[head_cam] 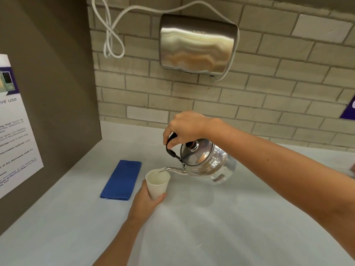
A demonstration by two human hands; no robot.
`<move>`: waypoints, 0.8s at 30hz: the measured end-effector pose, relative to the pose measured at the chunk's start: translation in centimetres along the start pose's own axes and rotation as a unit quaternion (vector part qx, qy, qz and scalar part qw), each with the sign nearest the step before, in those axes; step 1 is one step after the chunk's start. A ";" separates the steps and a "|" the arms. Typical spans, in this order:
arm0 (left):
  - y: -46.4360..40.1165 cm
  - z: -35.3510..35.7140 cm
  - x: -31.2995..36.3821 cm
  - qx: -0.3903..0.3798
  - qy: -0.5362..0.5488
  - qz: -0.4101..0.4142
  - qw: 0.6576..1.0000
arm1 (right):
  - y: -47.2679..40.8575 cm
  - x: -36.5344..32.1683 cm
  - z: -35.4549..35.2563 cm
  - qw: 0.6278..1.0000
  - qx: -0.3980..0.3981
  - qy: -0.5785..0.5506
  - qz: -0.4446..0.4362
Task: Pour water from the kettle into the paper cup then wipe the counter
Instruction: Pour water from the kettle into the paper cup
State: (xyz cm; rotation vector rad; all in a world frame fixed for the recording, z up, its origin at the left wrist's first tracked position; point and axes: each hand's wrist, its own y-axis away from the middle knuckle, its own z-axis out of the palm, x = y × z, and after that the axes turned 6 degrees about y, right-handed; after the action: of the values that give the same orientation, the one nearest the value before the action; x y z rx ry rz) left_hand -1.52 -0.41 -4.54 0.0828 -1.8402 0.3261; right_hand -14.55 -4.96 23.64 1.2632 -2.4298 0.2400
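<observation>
Now right fingers (169, 140) wrap the tilted kettle (203, 162) handle, left fingers (160, 197) hold the paper cup (157, 184), seemingly lifted.

One kettle (206, 162), one paper cup (158, 184), one blue cloth (121, 180), one hand dryer (197, 45), two hands.

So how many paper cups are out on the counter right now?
1. The paper cup is held by the left hand under the kettle spout. No others visible.

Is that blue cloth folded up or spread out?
Folded. The blue cloth lies as a narrow, neat rectangle on the counter, left of the paper cup.
</observation>
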 end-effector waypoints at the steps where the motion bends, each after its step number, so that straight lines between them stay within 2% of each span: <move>1: 0.0 0.0 0.0 0.000 0.000 0.001 1.000 | 0.0 0.0 0.0 1.000 -0.001 0.002 -0.002; 24: -0.2 0.0 -0.3 0.004 -0.010 0.004 1.000 | 0.5 0.3 -0.6 0.999 -0.015 0.051 -0.012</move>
State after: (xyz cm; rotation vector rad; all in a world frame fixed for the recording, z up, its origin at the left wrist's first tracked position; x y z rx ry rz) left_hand -1.40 -0.62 -4.75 0.0856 -1.8603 0.3391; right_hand -14.97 -4.63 24.33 1.2354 -2.3235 0.2535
